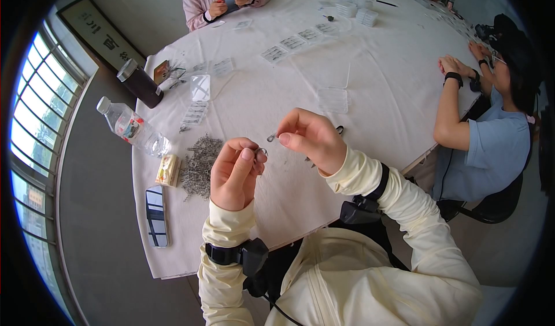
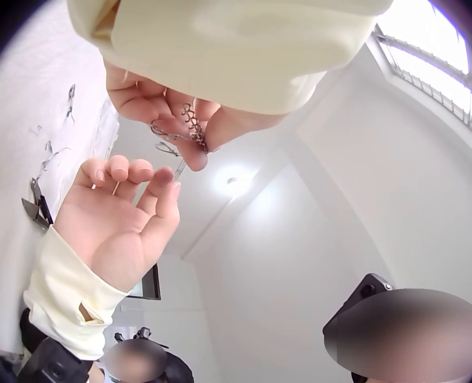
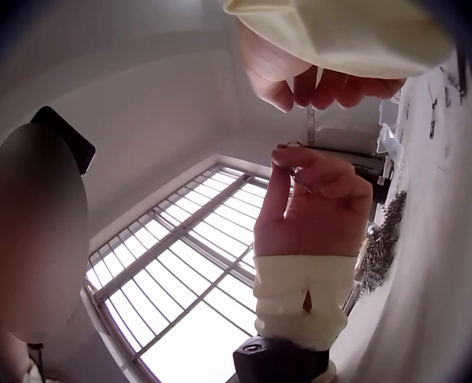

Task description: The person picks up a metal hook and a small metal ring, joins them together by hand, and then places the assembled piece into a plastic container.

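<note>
My left hand [image 1: 234, 173] pinches a small curled metal piece [image 1: 261, 152] between thumb and fingers. In the left wrist view it shows as a knobbly, chain-like strip [image 2: 192, 124] with thin wire ends. Close by to the right, my right hand [image 1: 315, 138] holds a small bright metal loop [image 1: 271, 137] between thumb and forefinger. The left wrist view shows this as a thin shiny piece [image 2: 179, 168] at the fingertips. Both hands are raised over the table's near edge, fingertips a short way apart. A tangled heap of small metal pieces [image 1: 199, 167] lies beyond the left hand.
Left of the heap are a tissue pack [image 1: 167, 170], a phone [image 1: 156, 216], a plastic bottle [image 1: 136, 128] and a dark flask [image 1: 140, 83]. Dark-handled pliers [image 2: 38, 206] lie near the right hand. Clear plastic boxes [image 1: 333, 100] stand farther back. Other people sit around the table [image 1: 376, 83].
</note>
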`<state>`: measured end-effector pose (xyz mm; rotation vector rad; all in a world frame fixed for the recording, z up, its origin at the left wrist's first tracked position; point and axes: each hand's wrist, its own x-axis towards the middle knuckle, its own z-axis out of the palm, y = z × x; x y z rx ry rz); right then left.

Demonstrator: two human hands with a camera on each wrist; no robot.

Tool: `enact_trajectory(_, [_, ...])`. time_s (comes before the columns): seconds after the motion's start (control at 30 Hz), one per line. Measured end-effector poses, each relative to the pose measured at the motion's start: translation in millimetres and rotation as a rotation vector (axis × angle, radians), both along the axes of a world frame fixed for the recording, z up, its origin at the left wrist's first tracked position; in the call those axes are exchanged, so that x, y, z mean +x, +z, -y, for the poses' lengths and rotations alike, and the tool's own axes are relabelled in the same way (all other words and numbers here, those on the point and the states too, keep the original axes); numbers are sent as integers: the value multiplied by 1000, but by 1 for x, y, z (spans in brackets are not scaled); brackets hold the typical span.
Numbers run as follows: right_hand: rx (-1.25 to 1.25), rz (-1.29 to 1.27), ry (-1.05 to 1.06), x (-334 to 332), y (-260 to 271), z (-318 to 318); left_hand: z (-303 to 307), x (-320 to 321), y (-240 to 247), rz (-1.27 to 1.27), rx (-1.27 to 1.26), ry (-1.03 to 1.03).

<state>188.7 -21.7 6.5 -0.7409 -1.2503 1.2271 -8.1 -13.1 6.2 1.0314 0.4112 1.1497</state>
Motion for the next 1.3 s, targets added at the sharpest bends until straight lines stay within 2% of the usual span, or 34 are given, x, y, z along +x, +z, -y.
enact_trajectory(0.07, [114,186,-43,-2,2,1,-1,-1,-1,3,18,-25])
enact_trajectory(0.1, [114,185,-43,-2,3,1,-1,-1,0,3,18,-25])
enact_trajectory(0.17, [285,335,-105,-4,4,2,0,1,1,-7,21,-20])
enact_trajectory(0.5, [287,385,-122,0,6,4,6,5,10,-237,121,34])
enact_trajectory(0.6, [361,434,-213,-2,9,6,5,4,9,-258,92,67])
enact_trajectory(0.67, [539,508,-351,-3,10,6,1,0,6,-316,111,41])
enact_trajectory(0.9, [709,619,-479,-4,7,4,8,7,12,-348,112,97])
enact_trajectory(0.97, [820,695,-550,-4,6,3,10,8,13,-426,131,137])
enact_trajectory(1.2, [945,777,-600,-5,2,0,5,6,4,-420,165,146])
enact_trajectory(1.3, [943,785,-595,-6,3,1,5,7,2,-344,155,154])
